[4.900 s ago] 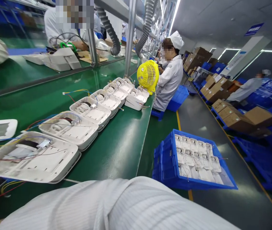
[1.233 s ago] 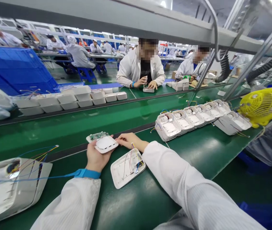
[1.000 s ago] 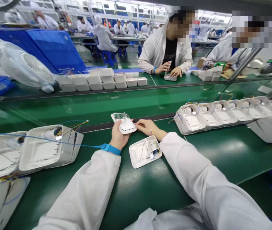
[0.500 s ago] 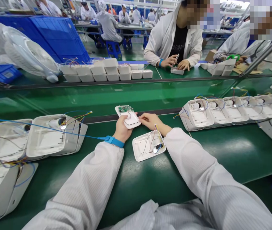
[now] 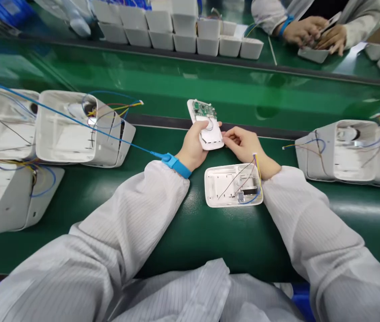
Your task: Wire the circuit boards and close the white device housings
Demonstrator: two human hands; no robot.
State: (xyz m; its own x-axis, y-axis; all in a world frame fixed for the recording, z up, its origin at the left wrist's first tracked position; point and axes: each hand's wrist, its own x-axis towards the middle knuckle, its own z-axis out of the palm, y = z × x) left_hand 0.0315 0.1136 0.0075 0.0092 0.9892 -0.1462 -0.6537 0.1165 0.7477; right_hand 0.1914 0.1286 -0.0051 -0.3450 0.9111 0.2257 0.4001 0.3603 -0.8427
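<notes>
My left hand [image 5: 194, 142] is closed around a white plastic cover [image 5: 212, 136], its thumb lying across the inner face. A green circuit board [image 5: 204, 108] sits at the cover's far end. At the cover's near right edge, my right hand [image 5: 243, 142] has thumb and fingertips pinched together; whatever they grip, if anything, is too small to make out. Just below the hands, a white plastic housing [image 5: 215, 185] lies open side up on the green bench. Thin coloured wires and a dark part show inside it, and a wire connector stands up near my right wrist.
White housings with loose wires are stacked at left [image 5: 65, 134] and right [image 5: 354, 152]. A blue wrist-strap cord [image 5: 109, 132] crosses from the left to my wrist. Beyond a raised divider [image 5: 163, 85], more housings [image 5: 185, 42] stand, and a co-worker's hands [image 5: 320, 36] handle a white part.
The view has tilted downward and come closer, shifting the scene. Both hands keep about the same pose at the cover, and the housing below still lies on the bench.
</notes>
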